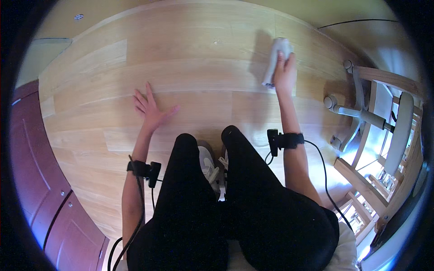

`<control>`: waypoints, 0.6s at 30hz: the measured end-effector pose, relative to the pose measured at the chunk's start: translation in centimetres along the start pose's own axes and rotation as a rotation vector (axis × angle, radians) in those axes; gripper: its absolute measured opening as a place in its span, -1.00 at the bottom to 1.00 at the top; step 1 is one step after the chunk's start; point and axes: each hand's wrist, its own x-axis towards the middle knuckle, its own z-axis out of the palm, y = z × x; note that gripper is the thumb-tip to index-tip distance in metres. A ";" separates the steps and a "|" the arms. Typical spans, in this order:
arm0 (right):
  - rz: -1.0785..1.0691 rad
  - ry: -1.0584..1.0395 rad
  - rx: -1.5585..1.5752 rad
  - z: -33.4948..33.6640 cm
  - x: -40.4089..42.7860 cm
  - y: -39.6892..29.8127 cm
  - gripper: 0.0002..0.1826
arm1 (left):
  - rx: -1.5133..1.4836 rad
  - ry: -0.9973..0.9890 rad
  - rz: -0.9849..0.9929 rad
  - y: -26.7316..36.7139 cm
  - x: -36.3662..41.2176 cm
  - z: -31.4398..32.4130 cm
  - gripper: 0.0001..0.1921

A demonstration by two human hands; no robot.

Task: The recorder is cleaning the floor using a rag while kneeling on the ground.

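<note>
My right hand (285,73) grips a folded, light-coloured cloth (275,62) just above the pale wood-plank floor (203,78) or against it; which of the two I cannot tell. The cloth casts a shadow to its left. Lower and to the left, my left hand (151,110) has its fingers spread, with nothing in them, over the same floor; whether the palm touches it is not clear. Both wrists wear black straps with small devices and cables. A small whitish speck or mark (215,42) shows on the planks between the hands, farther forward.
At the right stand a swivel chair base with casters (361,113) and a wooden frame (361,183). Reddish-brown cabinet doors (37,145) line the left side. A wall with an outlet or round fitting (78,17) bounds the floor ahead. Cables run beside both my arms.
</note>
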 end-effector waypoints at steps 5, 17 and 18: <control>0.166 0.282 -0.292 -3.7 -0.6 5.4 -0.61 | 0.062 -0.197 0.055 0.0 0.1 -1.0 0.31; -0.182 -0.041 -0.228 7.0 0.0 -3.4 -0.59 | 0.187 -0.246 0.096 -0.5 0.2 -0.7 0.45; -0.146 0.020 -0.077 7.2 -0.1 -3.6 -0.58 | 0.186 -0.241 0.100 -0.5 0.2 -0.8 0.44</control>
